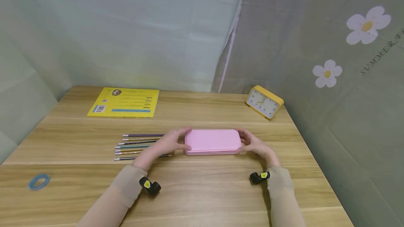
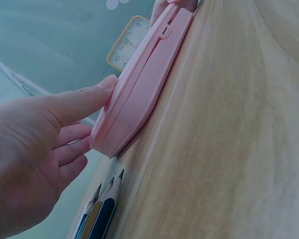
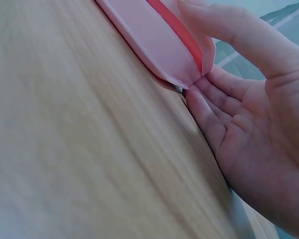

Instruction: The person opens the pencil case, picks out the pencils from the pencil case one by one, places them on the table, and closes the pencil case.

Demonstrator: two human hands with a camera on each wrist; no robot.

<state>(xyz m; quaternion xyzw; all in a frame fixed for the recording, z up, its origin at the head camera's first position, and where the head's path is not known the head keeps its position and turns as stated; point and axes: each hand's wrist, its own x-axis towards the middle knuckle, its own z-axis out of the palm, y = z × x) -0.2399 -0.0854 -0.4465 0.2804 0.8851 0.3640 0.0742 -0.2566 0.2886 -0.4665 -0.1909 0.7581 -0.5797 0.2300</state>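
A pink pencil case [image 1: 213, 140] lies on the wooden table between both hands. My left hand [image 1: 172, 141] holds its left end, the thumb on the near top edge and the other fingers around the end and far corner. At the opposite end my right hand [image 1: 252, 142] grips the case with thumb and fingers. A narrow gap runs between lid and base toward the right; in the right wrist view the inside of the case [image 3: 182, 37] looks red. Several pencils [image 1: 139, 146] lie side by side left of the case, partly hidden under my left hand and forearm.
A yellow book [image 1: 126, 102] lies at the back left. Near the back right corner stands a yellow alarm clock [image 1: 264, 102]. A blue ring [image 1: 39, 182], like a tape roll, is at the front left. Curtains [image 1: 151, 34] hang behind the table and along its sides.
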